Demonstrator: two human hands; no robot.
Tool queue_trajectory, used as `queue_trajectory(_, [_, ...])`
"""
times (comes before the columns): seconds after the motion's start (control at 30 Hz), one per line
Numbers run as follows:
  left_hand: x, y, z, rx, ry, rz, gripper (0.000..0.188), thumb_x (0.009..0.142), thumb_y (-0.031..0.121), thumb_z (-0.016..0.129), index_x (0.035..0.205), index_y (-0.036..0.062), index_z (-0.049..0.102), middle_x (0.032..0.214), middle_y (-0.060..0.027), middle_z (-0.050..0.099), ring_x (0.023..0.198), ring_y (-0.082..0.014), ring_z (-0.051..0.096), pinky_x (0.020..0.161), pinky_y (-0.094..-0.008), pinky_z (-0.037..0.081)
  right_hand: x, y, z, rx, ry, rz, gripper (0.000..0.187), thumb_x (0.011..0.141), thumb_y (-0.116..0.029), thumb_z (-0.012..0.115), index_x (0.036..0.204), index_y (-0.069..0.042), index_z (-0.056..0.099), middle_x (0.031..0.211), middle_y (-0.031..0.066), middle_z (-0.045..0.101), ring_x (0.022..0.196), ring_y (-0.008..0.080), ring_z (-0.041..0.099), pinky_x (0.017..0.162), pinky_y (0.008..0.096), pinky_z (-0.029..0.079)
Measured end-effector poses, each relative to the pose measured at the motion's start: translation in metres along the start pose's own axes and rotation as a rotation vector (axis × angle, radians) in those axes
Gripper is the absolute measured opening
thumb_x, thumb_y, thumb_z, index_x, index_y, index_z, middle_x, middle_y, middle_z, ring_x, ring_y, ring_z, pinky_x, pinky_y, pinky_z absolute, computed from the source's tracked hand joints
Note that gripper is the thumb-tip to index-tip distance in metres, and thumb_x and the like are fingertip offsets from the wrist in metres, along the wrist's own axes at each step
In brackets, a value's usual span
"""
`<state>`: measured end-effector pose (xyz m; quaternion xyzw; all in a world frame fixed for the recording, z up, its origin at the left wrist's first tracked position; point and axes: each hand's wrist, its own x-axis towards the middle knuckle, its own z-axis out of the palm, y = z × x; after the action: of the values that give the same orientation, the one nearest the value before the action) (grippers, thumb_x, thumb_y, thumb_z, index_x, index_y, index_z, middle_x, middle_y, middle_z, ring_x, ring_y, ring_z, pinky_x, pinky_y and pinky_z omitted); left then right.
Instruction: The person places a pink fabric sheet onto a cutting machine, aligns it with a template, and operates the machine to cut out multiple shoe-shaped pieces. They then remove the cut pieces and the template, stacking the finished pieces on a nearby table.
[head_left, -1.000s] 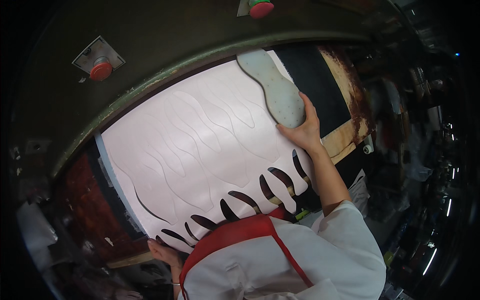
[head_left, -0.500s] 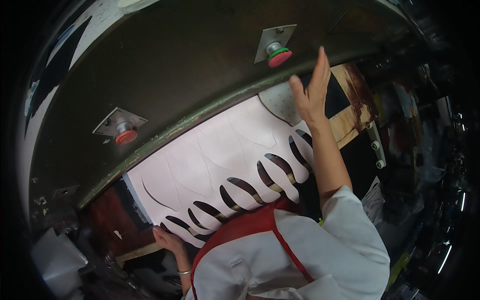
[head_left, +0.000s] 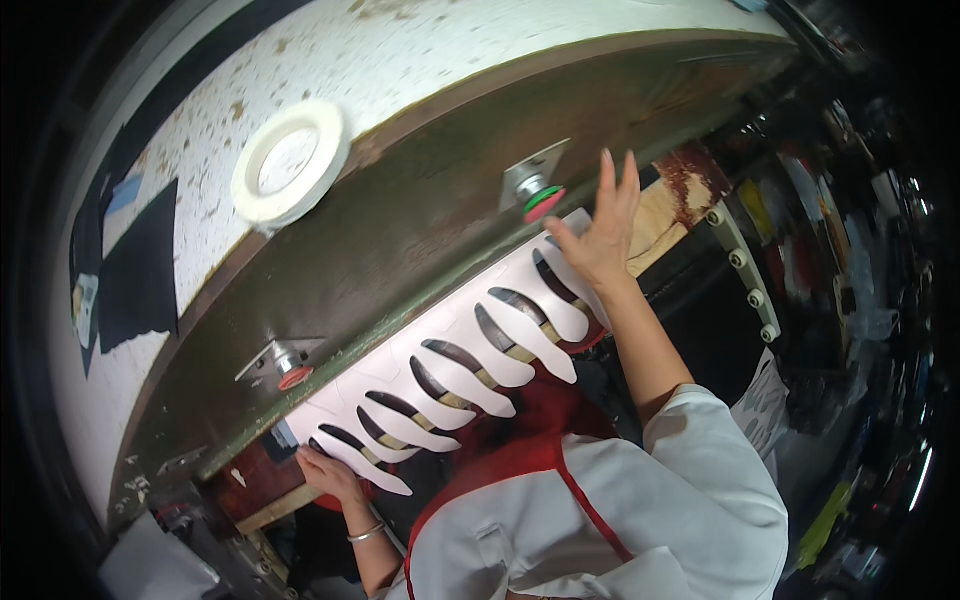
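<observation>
Pinkish sheeting [head_left: 450, 325] looks light and limp, best held by its uncut edge beside the left grip [head_left: 330, 475], whose hold is unclear; the right grip [head_left: 602, 248] is splayed, empty.

Right hand [head_left: 604, 238] splayed, left hand [head_left: 330, 474] lower

the right hand [head_left: 603, 248] (now off the pale template) has come near the green-rimmed button [head_left: 544, 204].
</observation>
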<state>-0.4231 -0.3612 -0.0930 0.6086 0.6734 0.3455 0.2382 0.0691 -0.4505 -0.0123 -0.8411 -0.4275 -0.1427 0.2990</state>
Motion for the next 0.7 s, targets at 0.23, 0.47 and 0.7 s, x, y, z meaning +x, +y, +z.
queue_trajectory(0.23, [0.03, -0.03, 0.021, 0.134, 0.1, 0.11, 0.04, 0.1, 0.026, 0.039, 0.104, -0.0078, 0.06, 0.101, -0.0221, 0.064, 0.09, -0.0313, 0.059, 0.082, -0.0386, 0.047, -0.062, 0.043, 0.033, 0.06, -0.225, 0.771, 0.035, 0.082, -0.042, 0.066, 0.099, -0.012, 0.07, 0.081, 0.019, 0.067, 0.079, 0.0346, 0.067, 0.069, 0.0418, 0.052])
queue_trajectory(0.47, [0.014, -0.044, 0.02, 0.232, -0.026, 0.257, 0.034, 0.098, 0.022, 0.043, 0.105, -0.0074, 0.059, 0.09, -0.0246, 0.063, 0.085, -0.0398, 0.059, 0.07, -0.045, 0.048, -0.065, 0.045, 0.034, 0.112, -0.035, 0.549, 0.024, 0.087, -0.034, 0.06, 0.084, -0.012, 0.071, 0.07, 0.0186, 0.063, 0.068, 0.0391, 0.063, 0.061, 0.0467, 0.05])
queue_trajectory(0.7, [-0.075, -0.142, -0.006, 0.124, 0.005, 0.269, 0.026, 0.097, 0.015, 0.049, 0.114, -0.0008, 0.061, 0.102, -0.0184, 0.066, 0.093, -0.029, 0.063, 0.077, -0.0386, 0.052, -0.135, 0.054, -0.058, -0.088, 0.01, 0.551, 0.026, 0.083, -0.027, 0.065, 0.071, -0.004, 0.065, 0.066, 0.0179, 0.061, 0.066, 0.0373, 0.061, 0.061, 0.0465, 0.049])
